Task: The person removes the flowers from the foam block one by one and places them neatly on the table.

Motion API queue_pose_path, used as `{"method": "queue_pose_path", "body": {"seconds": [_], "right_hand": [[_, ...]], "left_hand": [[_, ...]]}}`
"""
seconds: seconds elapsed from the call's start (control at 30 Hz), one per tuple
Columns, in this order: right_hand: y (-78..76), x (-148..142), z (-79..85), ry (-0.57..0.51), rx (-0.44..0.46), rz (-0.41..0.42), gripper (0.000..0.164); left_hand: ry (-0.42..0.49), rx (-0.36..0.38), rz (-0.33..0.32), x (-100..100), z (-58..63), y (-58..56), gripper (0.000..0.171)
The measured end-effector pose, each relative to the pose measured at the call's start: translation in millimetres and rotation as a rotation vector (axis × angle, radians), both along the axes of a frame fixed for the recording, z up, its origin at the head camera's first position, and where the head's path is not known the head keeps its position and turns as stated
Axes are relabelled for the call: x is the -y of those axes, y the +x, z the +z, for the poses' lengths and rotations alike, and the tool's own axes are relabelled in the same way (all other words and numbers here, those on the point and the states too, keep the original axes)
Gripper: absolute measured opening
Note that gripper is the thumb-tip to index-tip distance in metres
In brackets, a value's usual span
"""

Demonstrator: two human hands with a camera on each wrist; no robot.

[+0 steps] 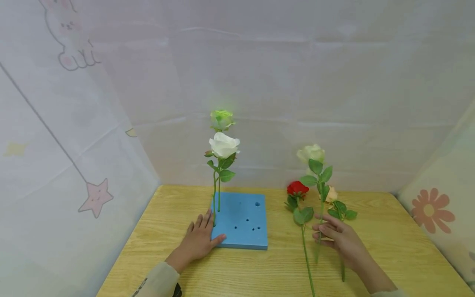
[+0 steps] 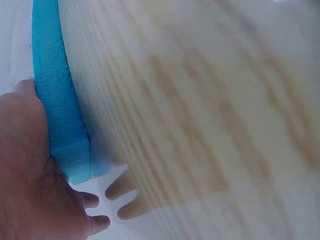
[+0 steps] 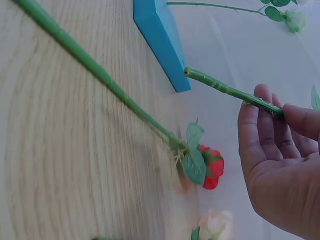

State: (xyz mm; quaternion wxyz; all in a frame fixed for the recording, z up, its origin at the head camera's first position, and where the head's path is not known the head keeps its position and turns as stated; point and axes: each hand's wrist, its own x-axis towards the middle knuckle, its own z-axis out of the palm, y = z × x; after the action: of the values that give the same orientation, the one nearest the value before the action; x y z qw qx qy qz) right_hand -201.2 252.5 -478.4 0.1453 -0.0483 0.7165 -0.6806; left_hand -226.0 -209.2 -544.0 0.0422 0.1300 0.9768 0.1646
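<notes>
While held rose (image 1: pixel 311 153) hovers, red rose (image 1: pixel 298 188) near

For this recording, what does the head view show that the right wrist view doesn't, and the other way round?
Only the head view: the left hand along the left edge of the blue block, the holes in the block's top, the pale bloom of the held rose, and the pink star on the wall.

Only the right wrist view: the end face of the held rose's stem.

Both: the right hand pinching that stem, the block, the red rose, the peach rose and the wood-grain tabletop.
</notes>
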Motion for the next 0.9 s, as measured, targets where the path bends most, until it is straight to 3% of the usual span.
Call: {"method": "queue_pose_path", "body": {"seconds": [0.33,0.9], "right_hand": [[9.2,-33,-3.7,-0.008,0.001,0.035,0.047],[17.3,-92,-9.4,0.020,0.048,0.026,0.031]], "left_hand": [[-0.013,0.002,0.003,1,-2.9,-1.2,0.098],[-0.003,0.002,-0.004,2,-0.7,-0.7,0.097]]}}
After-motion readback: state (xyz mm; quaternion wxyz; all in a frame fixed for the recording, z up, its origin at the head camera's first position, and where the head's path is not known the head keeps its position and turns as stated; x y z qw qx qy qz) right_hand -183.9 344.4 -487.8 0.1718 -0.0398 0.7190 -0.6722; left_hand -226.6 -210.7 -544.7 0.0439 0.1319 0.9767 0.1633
